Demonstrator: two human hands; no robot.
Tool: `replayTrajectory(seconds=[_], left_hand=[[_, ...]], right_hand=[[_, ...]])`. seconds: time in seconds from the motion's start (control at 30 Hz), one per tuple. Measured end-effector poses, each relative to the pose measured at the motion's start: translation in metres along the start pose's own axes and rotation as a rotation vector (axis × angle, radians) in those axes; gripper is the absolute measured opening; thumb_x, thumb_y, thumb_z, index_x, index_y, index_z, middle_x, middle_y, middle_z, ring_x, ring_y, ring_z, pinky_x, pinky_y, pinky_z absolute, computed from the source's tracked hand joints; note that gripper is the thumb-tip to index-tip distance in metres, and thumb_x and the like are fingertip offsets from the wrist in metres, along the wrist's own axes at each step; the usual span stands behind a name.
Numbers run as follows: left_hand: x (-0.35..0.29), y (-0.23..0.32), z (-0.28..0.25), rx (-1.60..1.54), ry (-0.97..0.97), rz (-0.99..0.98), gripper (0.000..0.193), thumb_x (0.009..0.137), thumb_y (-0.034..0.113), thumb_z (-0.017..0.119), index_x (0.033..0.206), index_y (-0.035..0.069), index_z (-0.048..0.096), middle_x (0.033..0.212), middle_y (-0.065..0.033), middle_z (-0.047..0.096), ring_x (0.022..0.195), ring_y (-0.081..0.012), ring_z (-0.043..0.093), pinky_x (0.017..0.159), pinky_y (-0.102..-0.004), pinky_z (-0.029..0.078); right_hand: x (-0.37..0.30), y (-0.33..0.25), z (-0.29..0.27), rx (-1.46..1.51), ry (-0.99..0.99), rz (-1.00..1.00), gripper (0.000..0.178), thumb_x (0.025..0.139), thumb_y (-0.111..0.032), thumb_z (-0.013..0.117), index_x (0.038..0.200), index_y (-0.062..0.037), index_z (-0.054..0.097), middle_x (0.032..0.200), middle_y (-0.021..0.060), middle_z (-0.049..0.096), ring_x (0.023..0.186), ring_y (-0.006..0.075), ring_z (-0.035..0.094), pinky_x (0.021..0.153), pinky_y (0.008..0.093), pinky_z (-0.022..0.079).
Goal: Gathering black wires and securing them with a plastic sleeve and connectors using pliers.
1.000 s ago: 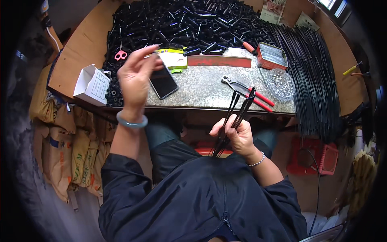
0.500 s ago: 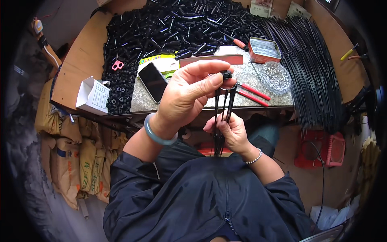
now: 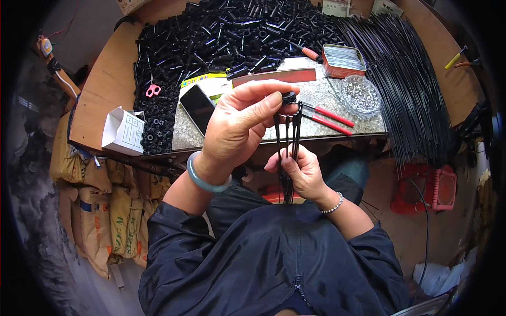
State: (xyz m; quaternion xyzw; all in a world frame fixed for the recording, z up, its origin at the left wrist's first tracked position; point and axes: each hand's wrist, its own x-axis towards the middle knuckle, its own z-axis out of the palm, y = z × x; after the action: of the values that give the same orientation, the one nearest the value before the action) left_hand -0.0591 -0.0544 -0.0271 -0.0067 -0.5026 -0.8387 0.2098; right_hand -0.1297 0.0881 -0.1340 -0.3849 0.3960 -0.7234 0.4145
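My left hand [image 3: 240,113] is raised over the front edge of the table, thumb and fingers pinching a small round black plastic hub [image 3: 289,97]. Several thin black rods [image 3: 287,136], like umbrella ribs, hang down from the hub. Lower and to the right, my right hand [image 3: 301,171] is closed around these rods, with the thumb across them. Their lower ends dangle in front of my lap. Just behind the hub lie red-handled pliers [image 3: 332,120], their jaws partly hidden by the hub and rods.
A heap of black tubular parts [image 3: 226,39] covers the table's back. Long black rods [image 3: 406,84] overhang the right edge. Nearby are a glass dish of small metal pieces [image 3: 360,95], a red tin of wires [image 3: 343,60], a phone [image 3: 199,108], pink scissors [image 3: 153,89] and a white box [image 3: 124,131].
My left hand, with the hub, has shifted slightly left. The hub is tilted a little differently, and the rods hang more spread apart. My right hand keeps its hold.
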Motion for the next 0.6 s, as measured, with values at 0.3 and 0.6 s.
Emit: replayTrajectory(seconds=[0.3, 0.6], left_hand=[[-0.007, -0.003, 0.003, 0.363, -0.060, 0.251, 0.033, 0.076, -0.009, 0.067, 0.109, -0.005, 0.061, 0.103, -0.0074, 0.055, 0.093, -0.0130, 0.057, 0.082, -0.0242, 0.048], [-0.011, 0.005, -0.003, 0.464, -0.059, 0.238, 0.028, 0.078, -0.006, 0.067, 0.106, -0.005, 0.063, 0.094, -0.0048, 0.056, 0.085, -0.0100, 0.058, 0.075, -0.0210, 0.048]], right_hand=[[0.000, -0.001, 0.002, -0.061, 0.011, -0.008, 0.026, 0.093, -0.027, 0.053, 0.093, -0.0013, 0.056, 0.083, 0.0033, 0.060, 0.073, 0.0078, 0.057, 0.069, 0.0228, 0.048], [0.002, 0.000, 0.000, -0.066, -0.040, -0.046, 0.025, 0.093, -0.025, 0.055, 0.101, -0.0018, 0.053, 0.094, 0.0053, 0.062, 0.084, 0.0087, 0.058, 0.077, 0.0235, 0.047]])
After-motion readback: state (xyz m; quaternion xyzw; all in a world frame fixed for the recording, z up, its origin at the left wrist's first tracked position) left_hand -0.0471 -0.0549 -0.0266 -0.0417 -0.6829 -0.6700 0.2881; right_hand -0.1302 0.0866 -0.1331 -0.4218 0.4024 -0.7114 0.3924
